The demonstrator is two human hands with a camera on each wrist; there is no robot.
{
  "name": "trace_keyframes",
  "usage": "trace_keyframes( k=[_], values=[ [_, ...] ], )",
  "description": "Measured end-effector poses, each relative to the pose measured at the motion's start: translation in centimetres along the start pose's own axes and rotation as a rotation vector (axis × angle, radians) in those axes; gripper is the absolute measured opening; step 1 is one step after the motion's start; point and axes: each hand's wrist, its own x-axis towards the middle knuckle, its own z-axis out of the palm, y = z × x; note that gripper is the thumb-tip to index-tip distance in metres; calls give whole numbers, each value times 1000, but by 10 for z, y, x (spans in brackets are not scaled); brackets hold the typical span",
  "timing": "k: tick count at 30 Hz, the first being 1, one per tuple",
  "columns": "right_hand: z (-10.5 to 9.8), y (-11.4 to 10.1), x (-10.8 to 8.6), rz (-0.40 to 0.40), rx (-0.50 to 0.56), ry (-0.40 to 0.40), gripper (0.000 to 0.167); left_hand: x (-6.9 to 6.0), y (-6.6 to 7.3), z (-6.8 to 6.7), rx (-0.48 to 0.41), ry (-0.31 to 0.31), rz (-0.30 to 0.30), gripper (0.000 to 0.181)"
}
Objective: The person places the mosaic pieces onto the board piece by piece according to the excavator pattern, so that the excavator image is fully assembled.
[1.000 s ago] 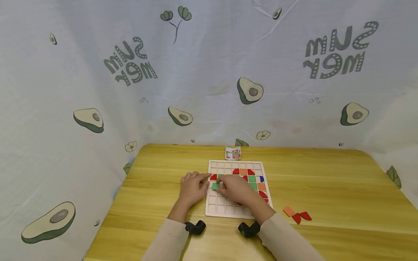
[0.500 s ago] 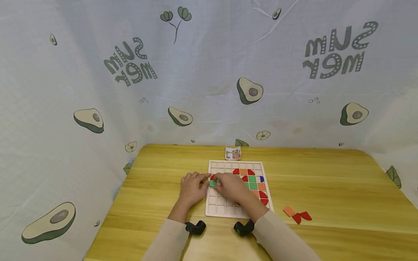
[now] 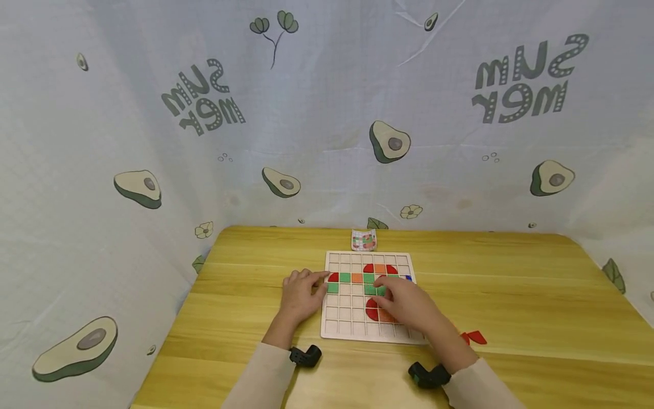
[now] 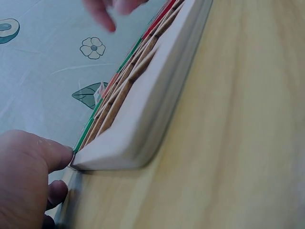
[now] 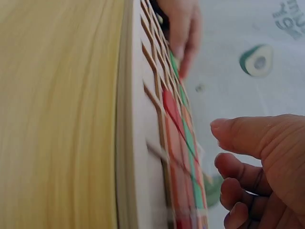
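A pale wooden grid board (image 3: 344, 328) lies on the table, with flat red, orange, green and blue pieces in some of its cells. My left hand (image 3: 300, 296) stays at the board's left edge, index finger and thumb touching its side; the left wrist view shows the thumb against the board's corner. A green square tile (image 3: 332, 288) sits in the leftmost column, just below a red curved piece (image 3: 334, 278). Over the board's right half hovers my right hand (image 3: 409, 304), fingers loosely bent. Between its thumb and fingers (image 5: 236, 176) nothing shows in the right wrist view.
Behind the board stands a small curved card (image 3: 364, 241) printed with a coloured grid pattern. Loose red pieces (image 3: 477, 337) lie on the table to the right, partly covered by my right forearm. A printed cloth (image 3: 327, 142) hangs behind the table.
My right hand set the green square tile into the leftmost column, let it go and moved right across the board. The left hand stayed in place.
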Motion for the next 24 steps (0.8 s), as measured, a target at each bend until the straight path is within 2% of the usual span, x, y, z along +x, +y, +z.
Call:
trace_keyframes(
  k=[4,11,17,24],
  values=[
    [-23,26,-23,39,6,5,33,1,-1,-1,1,-3,-5,33],
    [-53,70,-63,86,45,-52,31,0,-2,-1,12,-6,-15,34],
    [-59,99,-85,78,41,-79,27,0,-1,1,4,3,2,33],
    [-57,105,-95,114,41,-144,33,-1,-1,2,6,2,-3,33]
  ],
)
